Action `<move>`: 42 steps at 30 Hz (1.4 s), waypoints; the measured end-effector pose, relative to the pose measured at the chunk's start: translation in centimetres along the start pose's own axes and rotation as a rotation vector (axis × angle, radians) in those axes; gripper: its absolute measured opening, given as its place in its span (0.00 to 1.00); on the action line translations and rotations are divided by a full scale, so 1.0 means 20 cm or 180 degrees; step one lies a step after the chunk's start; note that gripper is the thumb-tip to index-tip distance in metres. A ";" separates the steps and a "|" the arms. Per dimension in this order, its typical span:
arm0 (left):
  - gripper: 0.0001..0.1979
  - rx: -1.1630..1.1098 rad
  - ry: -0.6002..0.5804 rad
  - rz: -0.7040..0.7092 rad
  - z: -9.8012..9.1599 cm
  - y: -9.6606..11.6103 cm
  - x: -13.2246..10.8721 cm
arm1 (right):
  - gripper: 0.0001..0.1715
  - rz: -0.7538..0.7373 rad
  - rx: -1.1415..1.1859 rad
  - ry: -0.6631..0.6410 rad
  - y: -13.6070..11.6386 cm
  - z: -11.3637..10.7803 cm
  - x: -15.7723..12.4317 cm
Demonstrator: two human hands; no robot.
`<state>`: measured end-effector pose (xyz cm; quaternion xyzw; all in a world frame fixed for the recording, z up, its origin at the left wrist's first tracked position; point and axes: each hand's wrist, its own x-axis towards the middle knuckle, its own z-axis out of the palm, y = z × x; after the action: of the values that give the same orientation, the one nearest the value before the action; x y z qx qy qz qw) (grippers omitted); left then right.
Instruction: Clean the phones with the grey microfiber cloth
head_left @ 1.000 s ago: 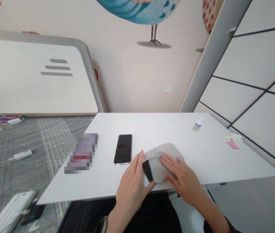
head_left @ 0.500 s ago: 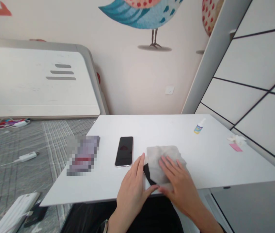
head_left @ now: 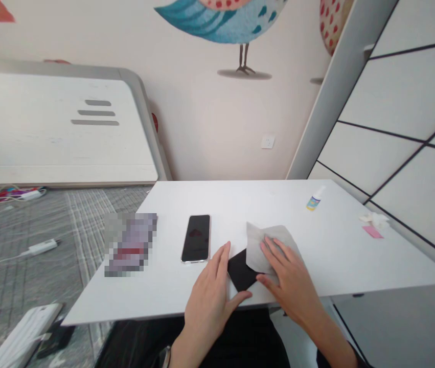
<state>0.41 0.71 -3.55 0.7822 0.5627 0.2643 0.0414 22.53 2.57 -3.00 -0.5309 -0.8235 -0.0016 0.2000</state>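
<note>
A black flat object [head_left: 241, 271] lies near the front edge of the white table, partly covered by a light grey cloth [head_left: 261, 249]. My right hand [head_left: 288, 281] rests flat on the cloth with its fingers apart. Beside the black object, at its left edge, my left hand [head_left: 213, 291] stands on its side, thumb spread away from the fingers and nothing held. A dark-screened phone [head_left: 196, 238] lies to the left of my hands. What lies under the cloth is hidden.
A blurred purple item [head_left: 135, 245] lies on the left of the table [head_left: 125, 301]. A small bottle [head_left: 315, 199] lies at the back right. A white crumpled piece [head_left: 375, 220] and a pink slip [head_left: 372, 232] are at the right edge.
My right hand has slid right with the cloth, uncovering more of the black object. The cloth's left corner is now folded up. My left hand has barely moved.
</note>
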 end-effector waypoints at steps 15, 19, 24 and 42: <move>0.59 -0.0075 -0.0097 -0.0054 0.00 0.01 0.00 | 0.56 -0.0619 0.0448 -0.0539 -0.13 0.02 0.03; 0.60 -0.0081 -0.0056 -0.0100 0.00 0.01 0.00 | 0.44 -0.0028 0.0232 -0.0294 -0.06 0.01 0.04; 0.58 -0.0171 -0.0063 -0.0129 -0.01 0.01 0.01 | 0.54 -0.0066 0.0142 -0.0188 -0.07 0.04 -0.05; 0.56 -0.0086 -0.0004 -0.0115 -0.01 0.01 0.00 | 0.39 0.0117 0.0115 -0.0052 -0.04 0.01 -0.02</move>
<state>0.49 0.59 -3.33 0.7714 0.5731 0.2706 0.0570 21.97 1.84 -3.13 -0.5423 -0.8151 0.0212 0.2028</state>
